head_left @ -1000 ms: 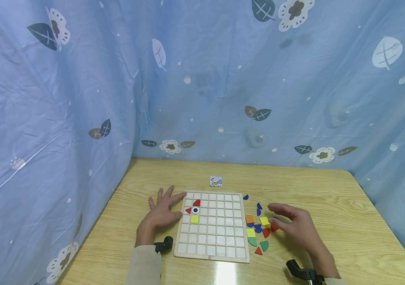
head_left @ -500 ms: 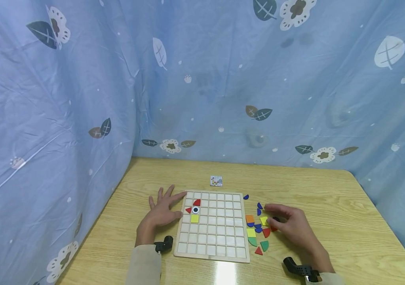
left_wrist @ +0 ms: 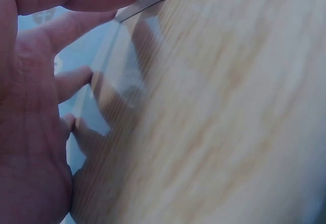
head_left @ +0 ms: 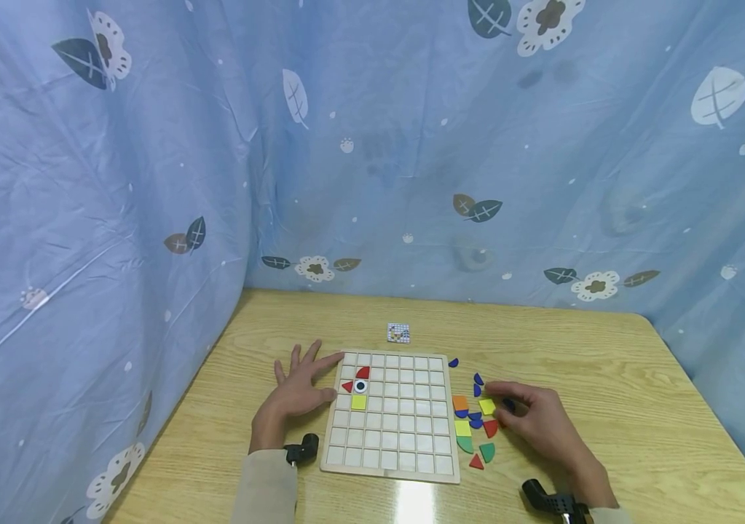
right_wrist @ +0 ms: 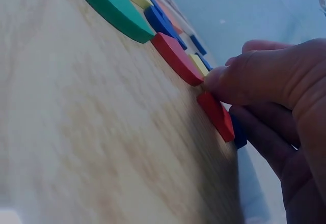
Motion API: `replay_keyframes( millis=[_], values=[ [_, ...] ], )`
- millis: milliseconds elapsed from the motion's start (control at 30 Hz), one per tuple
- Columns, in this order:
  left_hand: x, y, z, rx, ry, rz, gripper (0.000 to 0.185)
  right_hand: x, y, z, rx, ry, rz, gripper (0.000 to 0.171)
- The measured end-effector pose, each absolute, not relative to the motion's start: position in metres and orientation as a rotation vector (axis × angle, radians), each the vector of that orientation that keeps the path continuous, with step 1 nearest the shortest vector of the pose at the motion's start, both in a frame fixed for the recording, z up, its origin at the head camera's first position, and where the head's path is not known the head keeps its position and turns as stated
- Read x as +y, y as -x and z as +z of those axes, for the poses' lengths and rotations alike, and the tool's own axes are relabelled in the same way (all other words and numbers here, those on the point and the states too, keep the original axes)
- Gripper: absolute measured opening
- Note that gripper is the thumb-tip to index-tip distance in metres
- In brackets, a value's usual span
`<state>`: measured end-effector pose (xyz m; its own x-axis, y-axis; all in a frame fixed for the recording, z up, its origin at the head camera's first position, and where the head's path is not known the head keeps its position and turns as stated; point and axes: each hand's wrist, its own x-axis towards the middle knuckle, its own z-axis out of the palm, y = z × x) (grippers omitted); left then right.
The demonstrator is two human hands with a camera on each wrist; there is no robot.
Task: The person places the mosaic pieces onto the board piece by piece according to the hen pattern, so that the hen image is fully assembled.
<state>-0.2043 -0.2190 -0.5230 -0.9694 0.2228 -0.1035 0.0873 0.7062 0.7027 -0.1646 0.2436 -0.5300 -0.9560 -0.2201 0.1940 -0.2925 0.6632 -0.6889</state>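
At the left edge of a wooden grid board (head_left: 389,462), my left hand (head_left: 290,397) rests with fingers spread. Its thumb and index fingertip touch the rim, as the left wrist view of the hand (left_wrist: 35,96) also shows. Three pieces and an eye tile (head_left: 360,386) fill cells at upper left: a red quarter circle (head_left: 363,372), a red triangle (head_left: 347,386) and a yellow square (head_left: 359,402). My right hand (head_left: 539,415) is low over loose pieces, thumb and index finger apart beside a yellow square (head_left: 486,407). A red piece (right_wrist: 216,116) lies under its thumb.
Right of the board lie blue semicircle-like pieces (head_left: 475,416), an orange square (head_left: 460,403), another yellow square (head_left: 462,428), green quarter circles (head_left: 487,452) and a red triangle (head_left: 476,461). A small pattern card (head_left: 399,333) lies behind the board. A blue curtain (head_left: 372,182) surrounds the table.
My right hand has shifted slightly left toward the loose yellow square, its thumb then drawing back a little from it. The left hand stays at the board's edge.
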Motion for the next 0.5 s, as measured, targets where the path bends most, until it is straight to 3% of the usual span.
replay_keyframes(
  millis=[500],
  values=[
    [-0.2178, 0.2039, -0.5203, 2.725, -0.25, 1.127, 0.076, 0.2387, 0.1663, -0.523, -2.798, -0.501, 1.023, 0.041]
  ],
)
